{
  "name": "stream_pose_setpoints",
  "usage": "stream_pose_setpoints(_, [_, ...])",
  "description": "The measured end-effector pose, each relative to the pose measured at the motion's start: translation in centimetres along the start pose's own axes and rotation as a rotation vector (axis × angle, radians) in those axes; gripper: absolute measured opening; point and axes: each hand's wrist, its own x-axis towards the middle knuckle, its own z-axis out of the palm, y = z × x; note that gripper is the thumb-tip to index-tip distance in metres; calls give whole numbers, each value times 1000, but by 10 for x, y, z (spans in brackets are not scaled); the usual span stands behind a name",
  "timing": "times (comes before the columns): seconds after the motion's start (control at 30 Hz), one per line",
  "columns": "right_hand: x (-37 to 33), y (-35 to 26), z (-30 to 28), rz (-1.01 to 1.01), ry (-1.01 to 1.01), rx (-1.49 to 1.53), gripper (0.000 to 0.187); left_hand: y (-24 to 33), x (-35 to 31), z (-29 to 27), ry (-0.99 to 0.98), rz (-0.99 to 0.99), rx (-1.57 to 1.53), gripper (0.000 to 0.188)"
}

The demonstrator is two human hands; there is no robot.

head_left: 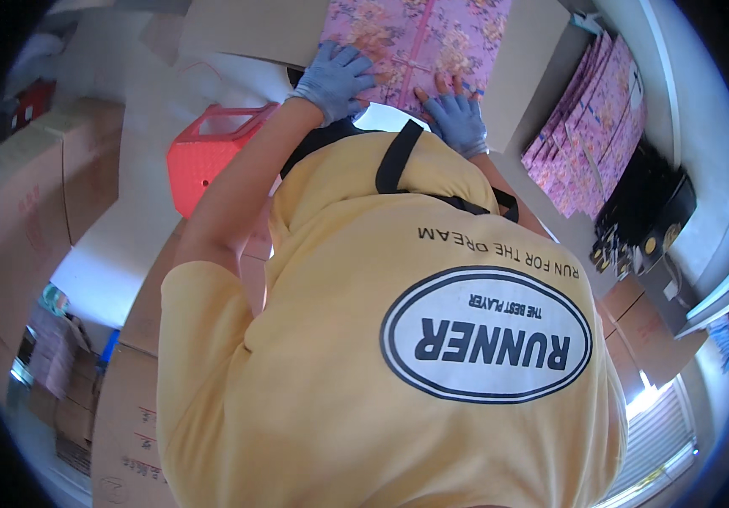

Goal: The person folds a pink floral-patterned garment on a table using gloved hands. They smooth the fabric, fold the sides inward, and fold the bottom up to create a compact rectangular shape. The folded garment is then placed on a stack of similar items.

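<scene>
A flat pink floral piece (419, 51) with a darker pink strip down its middle lies at the top of the view; I cannot tell if it is a bag or folded cloth. My left hand (335, 83), in a grey-blue glove, rests on its left near corner with the fingers stretched out. On its right near corner lies my right hand (459, 117), gloved alike, fingers spread and some fingertips bare. Beneath the floral piece is a brown cardboard surface (533, 59). Neither hand is closed around anything.
A red plastic stool (191, 173) stands left of my left arm. Stacked pink floral pieces (593, 127) lie at the right, beside black items with gold round marks (652, 212). Large cardboard boxes (26, 195) stand at the far left, with another carton (132, 406) at the lower left.
</scene>
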Motion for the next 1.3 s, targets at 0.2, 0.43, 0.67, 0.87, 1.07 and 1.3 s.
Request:
stream_pose_setpoints(0.2, [1,-11,17,64,122,-4,56,-9,0,14,207,113,-64,50])
stream_pose_setpoints(0.43, [2,-22,17,155,180,49,54,-12,1,14,107,110,-25,54])
stream_pose_setpoints(0.67, [3,-26,8,195,140,74,51,-11,6,9,114,118,-8,54])
stream_pose_setpoints(0.87, [4,-25,9,198,100,52,50,-5,31,8,59,39,-73,61])
stream_pose_setpoints(1.07, [3,-25,14,203,125,38,50,-6,40,24,143,83,-73,77])
stream_pose_setpoints(1.3, [2,-25,13,204,103,107,49,-6,41,16,52,62,-71,79])
